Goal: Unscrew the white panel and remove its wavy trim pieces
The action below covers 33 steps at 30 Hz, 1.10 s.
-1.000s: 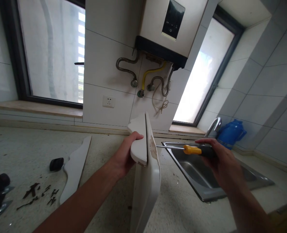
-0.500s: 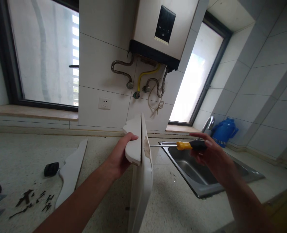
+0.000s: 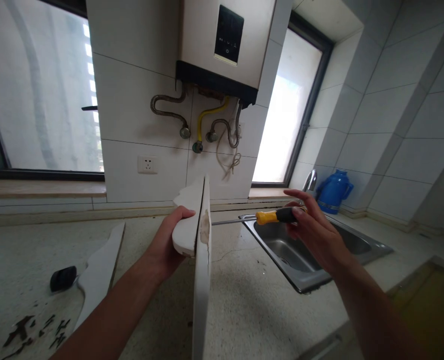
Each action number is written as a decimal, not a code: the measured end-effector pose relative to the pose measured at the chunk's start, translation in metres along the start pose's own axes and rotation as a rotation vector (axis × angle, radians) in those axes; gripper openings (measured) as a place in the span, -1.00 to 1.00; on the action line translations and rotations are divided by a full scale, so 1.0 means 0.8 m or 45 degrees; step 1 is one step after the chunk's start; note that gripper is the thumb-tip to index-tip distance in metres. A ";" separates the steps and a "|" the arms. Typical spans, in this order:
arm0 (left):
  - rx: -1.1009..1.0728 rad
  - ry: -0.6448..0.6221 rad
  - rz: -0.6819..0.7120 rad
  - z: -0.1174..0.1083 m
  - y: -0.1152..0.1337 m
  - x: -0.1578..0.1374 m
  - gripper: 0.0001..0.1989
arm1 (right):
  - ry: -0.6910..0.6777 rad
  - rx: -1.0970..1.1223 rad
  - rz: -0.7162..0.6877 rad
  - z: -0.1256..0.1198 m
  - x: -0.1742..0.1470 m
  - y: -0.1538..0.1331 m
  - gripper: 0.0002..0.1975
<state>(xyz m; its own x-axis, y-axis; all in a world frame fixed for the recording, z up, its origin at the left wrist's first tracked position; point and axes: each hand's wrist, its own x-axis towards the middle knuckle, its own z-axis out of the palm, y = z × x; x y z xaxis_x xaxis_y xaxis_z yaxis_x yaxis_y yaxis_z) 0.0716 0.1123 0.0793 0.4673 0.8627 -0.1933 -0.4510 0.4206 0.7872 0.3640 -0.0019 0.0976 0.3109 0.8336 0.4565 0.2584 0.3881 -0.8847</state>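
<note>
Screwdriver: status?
Left hand gripping white piece beside board. Right hand holding screwdriver, shaft toward board. Nothing seen blocking shaft.

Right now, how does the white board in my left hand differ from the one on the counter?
The held board is gripped by your left hand, while the loose board lies on the counter. The held board is alongside the upright panel; the loose board is beside a black piece. The held board shows its rounded near end, whereas your forearm hides the loose board's near end. Both are white with a wavy edge.
</note>
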 end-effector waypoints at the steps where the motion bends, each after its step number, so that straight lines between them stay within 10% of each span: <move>1: -0.001 0.014 0.001 0.000 0.000 0.000 -0.79 | -0.080 0.083 -0.014 -0.001 0.000 -0.001 -0.46; 12: -0.003 0.052 -0.012 0.002 0.002 -0.002 -0.79 | -0.157 0.146 -0.192 -0.002 0.001 0.001 -0.53; 18: 0.001 0.033 -0.009 -0.001 -0.001 0.001 -0.78 | -0.091 -0.205 -0.011 -0.005 0.002 -0.002 -0.60; 28: -0.048 0.002 0.020 -0.004 -0.004 0.007 -0.80 | -0.176 -0.208 -0.401 -0.011 0.003 -0.010 -0.55; 33: -0.048 -0.006 0.020 -0.004 -0.004 0.008 -0.79 | -0.200 -0.412 -0.084 -0.004 0.004 -0.019 -0.62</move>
<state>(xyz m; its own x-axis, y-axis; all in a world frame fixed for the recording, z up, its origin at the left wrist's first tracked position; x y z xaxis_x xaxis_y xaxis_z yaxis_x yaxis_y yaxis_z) 0.0733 0.1177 0.0738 0.4633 0.8680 -0.1786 -0.4866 0.4176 0.7673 0.3643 -0.0064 0.1126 0.1463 0.8709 0.4691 0.5568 0.3195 -0.7668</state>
